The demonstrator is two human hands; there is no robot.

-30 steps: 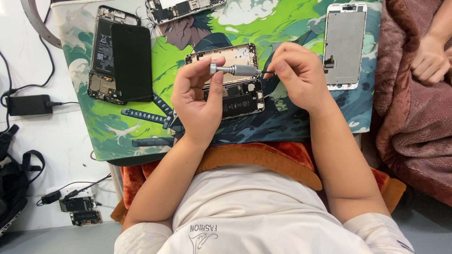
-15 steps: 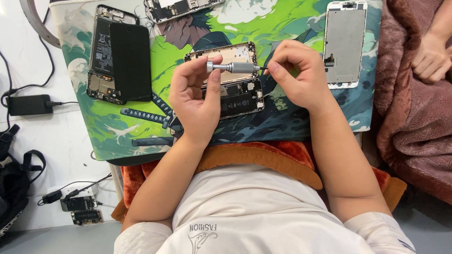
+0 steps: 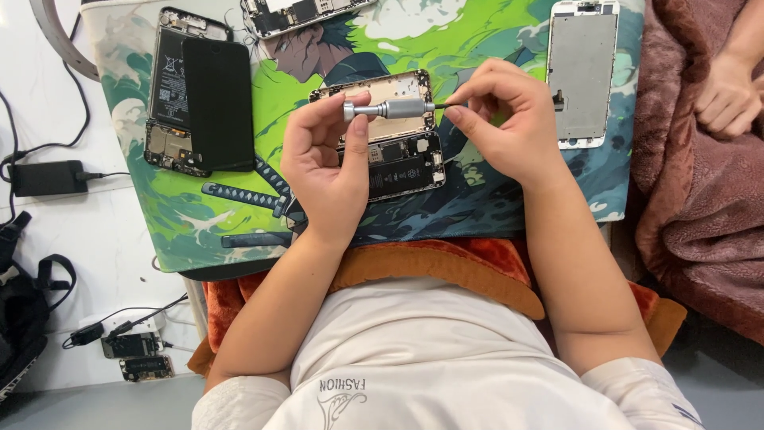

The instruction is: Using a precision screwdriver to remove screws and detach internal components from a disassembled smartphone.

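Observation:
My left hand (image 3: 326, 163) grips a small grey metal screwdriver (image 3: 390, 108) by its handle, held level above an opened phone body (image 3: 398, 155) with its battery showing. My right hand (image 3: 505, 119) pinches the thin dark bit at the screwdriver's right end between thumb and fingertips. Both hands hover over the middle of a green illustrated work mat (image 3: 239, 215).
On the mat's left lie another opened phone (image 3: 167, 103) and a black screen panel (image 3: 219, 103). A white display frame (image 3: 582, 72) lies at the right, a third phone part (image 3: 298, 14) at the top. Another person's hand (image 3: 728, 95) rests on a brown blanket. A charger (image 3: 48, 177) sits left.
Both hands with the screwdriver have shifted very slightly; my right fingers have stayed on the bit end.

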